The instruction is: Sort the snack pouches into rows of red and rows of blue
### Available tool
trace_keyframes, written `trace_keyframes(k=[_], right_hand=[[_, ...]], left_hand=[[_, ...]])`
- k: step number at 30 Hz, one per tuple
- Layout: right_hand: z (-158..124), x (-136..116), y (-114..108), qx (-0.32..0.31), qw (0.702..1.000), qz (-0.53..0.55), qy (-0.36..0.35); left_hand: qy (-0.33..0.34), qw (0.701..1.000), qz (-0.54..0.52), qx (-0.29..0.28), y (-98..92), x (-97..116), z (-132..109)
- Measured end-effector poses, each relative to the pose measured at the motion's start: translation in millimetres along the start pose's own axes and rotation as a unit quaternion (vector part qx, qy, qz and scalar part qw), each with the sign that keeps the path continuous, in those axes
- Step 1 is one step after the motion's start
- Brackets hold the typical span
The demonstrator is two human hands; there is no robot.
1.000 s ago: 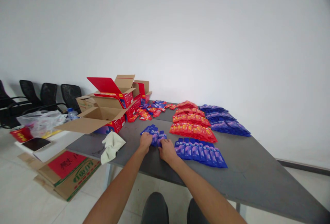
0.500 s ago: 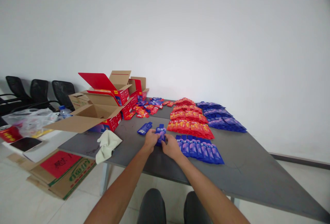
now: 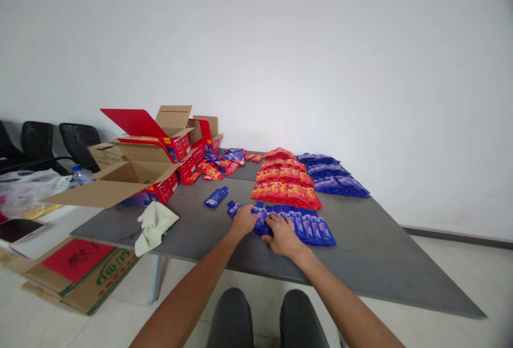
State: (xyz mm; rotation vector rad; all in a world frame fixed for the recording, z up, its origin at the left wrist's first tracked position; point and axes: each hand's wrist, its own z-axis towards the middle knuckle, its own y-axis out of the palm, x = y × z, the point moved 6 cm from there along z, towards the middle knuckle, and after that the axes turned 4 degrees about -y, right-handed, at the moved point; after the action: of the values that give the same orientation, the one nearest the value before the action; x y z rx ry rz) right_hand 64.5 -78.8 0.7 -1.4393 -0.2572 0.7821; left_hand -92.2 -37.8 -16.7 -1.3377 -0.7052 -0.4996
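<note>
A row of blue sachets (image 3: 310,226) lies overlapped near the front of the table. My right hand (image 3: 282,236) rests on the row's left part with its fingers stretched out over the sachets. Beside it, my left hand (image 3: 243,221) is closed, thumb and fingers pinching a blue sachet (image 3: 262,225) at the row's left end. Another blue sachet (image 3: 233,208) pokes out tilted behind my left hand; its lower part is hidden. Further left, a single blue sachet (image 3: 216,196) lies apart on the table.
Stacked rows of red sachets (image 3: 284,190) and blue sachets (image 3: 340,185) lie behind. Open red cartons (image 3: 170,188) stand at left, near a loose pile of mixed sachets (image 3: 230,160). A pale cloth (image 3: 154,225) hangs over the edge of the grey table (image 3: 372,246).
Both hands have moved the blue sachet right, to the left end of the row. My right hand now lies over the row. The view has turned slightly right.
</note>
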Motion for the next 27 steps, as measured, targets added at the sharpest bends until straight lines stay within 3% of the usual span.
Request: trace_keyframes(k=[4, 8, 16, 23, 27], right_hand=[[-2, 6, 0, -0.003, 1.0, 0.011, -0.011], [-3, 10, 0, 0.011, 1.0, 0.016, -0.02], [-2, 7, -2, 0.03, 0.999, 0.001, -0.015], [4, 0, -5, 0.036, 0.999, -0.027, 0.008], [5, 0, -6, 0.026, 0.999, -0.035, 0.008]], left_hand=[[0.04, 0.99, 0.134, -0.015, 0.2, 13, -10], [0.107, 0.962, 0.25, -0.02, 2.0, 23, -20], [0.146, 0.948, 0.282, -0.007, 3.3, 26, -30], [0.105, 0.963, 0.241, 0.053, -18.5, 24, -29], [-0.002, 0.957, 0.267, 0.113, -40.3, 10, -25]])
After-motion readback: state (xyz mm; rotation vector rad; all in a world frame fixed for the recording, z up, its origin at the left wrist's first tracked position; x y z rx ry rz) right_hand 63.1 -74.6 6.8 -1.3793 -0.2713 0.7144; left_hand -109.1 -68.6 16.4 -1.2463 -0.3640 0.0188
